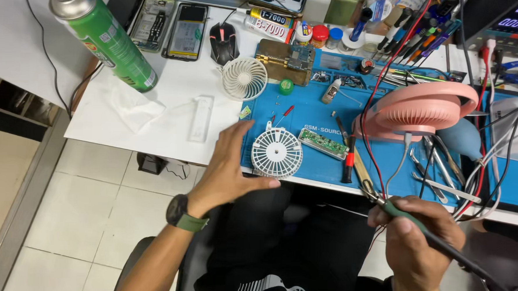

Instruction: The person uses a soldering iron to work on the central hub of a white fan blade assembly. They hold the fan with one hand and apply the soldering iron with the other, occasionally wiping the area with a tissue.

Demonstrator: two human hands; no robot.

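- The right hand (418, 240) is wrapped closed around a slim soldering iron with a green grip and dark cable (410, 219), held like a pen, its metal tip pointing up and left toward the table edge.
- The left hand (226, 173) lies open, fingers loosely spread and holding nothing; its thumb reaches just under a round white plastic fan grille with fine radial slots (277, 152), the fingertips touching or almost touching its left rim.
- The grille lies flat at the near edge of a blue rubber work mat (313, 113), slightly up and to the right of the left palm and well to the left of the iron's tip.
- Just right of the grille lies a narrow green circuit board (323, 143), then a black-and-red handled screwdriver (348, 158), both between the two hands.
- Above the iron's tip stands a pink round fan housing (418, 109), with red and black wires (372, 110) trailing down past it to the grip.
- Farther up from the left hand rests a second, small white fan grille (244, 78) on the white table top (173, 101).
- Bare table lies left of the left hand; the near table edge runs just under the grille, with tiled floor (93, 208) below.
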